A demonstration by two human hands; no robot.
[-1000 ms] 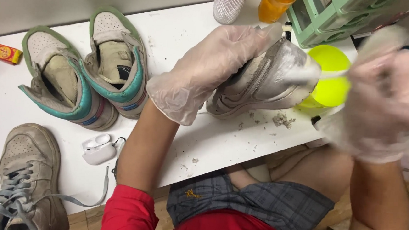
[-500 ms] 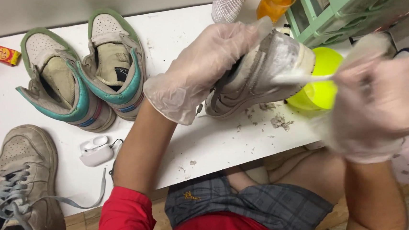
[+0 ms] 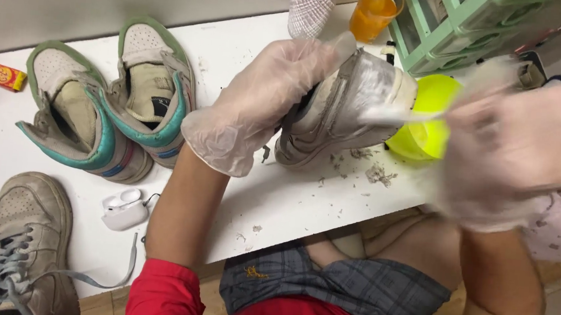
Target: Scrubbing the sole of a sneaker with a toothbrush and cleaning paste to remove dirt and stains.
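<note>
Gloved left hand [image 3: 268, 101] clamps the grey shoe [image 3: 346, 109] tilted sole-out on the white table [image 3: 235, 49], steadying it for the blurred gloved right hand [image 3: 518, 151], closed on a white brush [image 3: 398, 115] laid against the sole, with scraped crumbs [image 3: 378, 174] below and a yellow bowl [image 3: 428, 115] just behind.

A worn grey-white shoe [image 3: 349, 110] lies tipped on its side on the white table [image 3: 234, 62], just left of the yellow bowl [image 3: 428, 122]. A white brush [image 3: 395, 114] rests against its sole.
</note>
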